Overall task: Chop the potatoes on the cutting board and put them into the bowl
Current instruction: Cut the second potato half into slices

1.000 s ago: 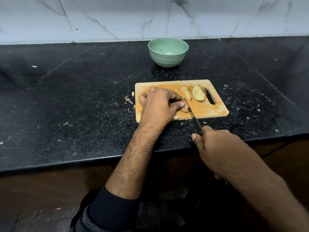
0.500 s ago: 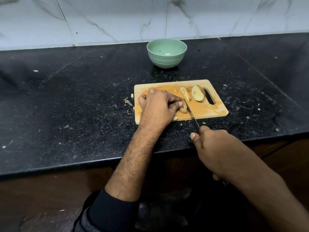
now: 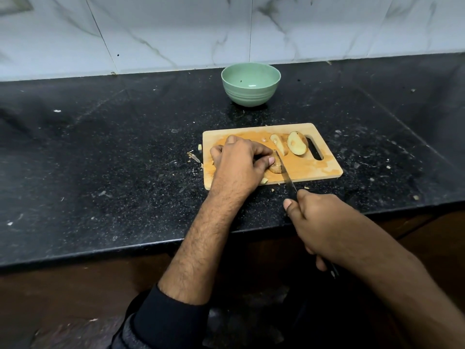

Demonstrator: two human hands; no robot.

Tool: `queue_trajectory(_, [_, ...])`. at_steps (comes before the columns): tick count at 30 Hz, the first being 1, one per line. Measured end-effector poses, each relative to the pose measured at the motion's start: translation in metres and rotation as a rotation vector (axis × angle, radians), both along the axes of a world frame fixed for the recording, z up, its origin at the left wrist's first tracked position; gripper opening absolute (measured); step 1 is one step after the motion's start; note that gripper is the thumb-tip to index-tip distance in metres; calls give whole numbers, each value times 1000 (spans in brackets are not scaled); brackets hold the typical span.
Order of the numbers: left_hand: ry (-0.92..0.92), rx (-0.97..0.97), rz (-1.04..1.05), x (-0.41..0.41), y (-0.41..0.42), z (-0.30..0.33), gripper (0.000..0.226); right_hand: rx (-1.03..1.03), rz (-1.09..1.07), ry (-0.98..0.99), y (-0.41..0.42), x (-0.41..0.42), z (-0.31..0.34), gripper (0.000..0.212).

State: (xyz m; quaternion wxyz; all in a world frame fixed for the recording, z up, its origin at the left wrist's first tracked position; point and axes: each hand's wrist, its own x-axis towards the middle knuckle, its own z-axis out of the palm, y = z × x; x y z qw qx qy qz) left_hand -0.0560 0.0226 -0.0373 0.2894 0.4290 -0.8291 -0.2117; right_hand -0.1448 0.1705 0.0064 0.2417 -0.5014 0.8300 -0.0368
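Nearest the table's [image 3: 100,172] front edge, the right hand [image 3: 324,227] was curled tight round the handle of a knife [image 3: 285,172], its butt showing below the fist. The blade ran from the hand away and slightly leftward, crossing the near edge of the cutting board [image 3: 314,170], its edge set against a potato piece [image 3: 275,168]. The left hand [image 3: 239,162] lay on the board's left half, fingers curled over that piece and thumb tip pressed to it just beside the blade; most of the piece was hidden under the hand. Toward the board's far right corner, just beside the handle slot, lay a potato half [image 3: 297,146] cut face up, long axis running near-right to far-left, and a thinner wedge [image 3: 278,145] touching its left side on a similar slant. The board's right near part was bare. Scraps [image 3: 193,157] lay off the board's left edge. Beyond the board, well apart from it, stood the green bowl [image 3: 250,84] upright, near the tiled wall [image 3: 176,34]
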Motion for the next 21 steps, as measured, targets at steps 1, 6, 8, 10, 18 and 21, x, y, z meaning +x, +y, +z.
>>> queue_trajectory(1, [1,2,1,0,0,0,20,4,-1,5,0,0,0,35])
queue_trajectory(6, [13,6,6,1,0,0,19,0,-9,11,2,-1,1,35])
queue_trajectory(8, [23,6,9,3,1,-1,20,-22,-32,-10,5,-4,5,35])
queue_trajectory(10, [34,-2,6,5,2,-2,28,-75,-60,-37,9,-5,9,33])
queue_trajectory(18, [13,-68,-39,3,5,-3,38,-104,-48,-32,4,-4,10,34])
queue_trajectory(21, [-16,-77,-40,2,4,-4,35,-106,-55,-41,3,-1,8,34])
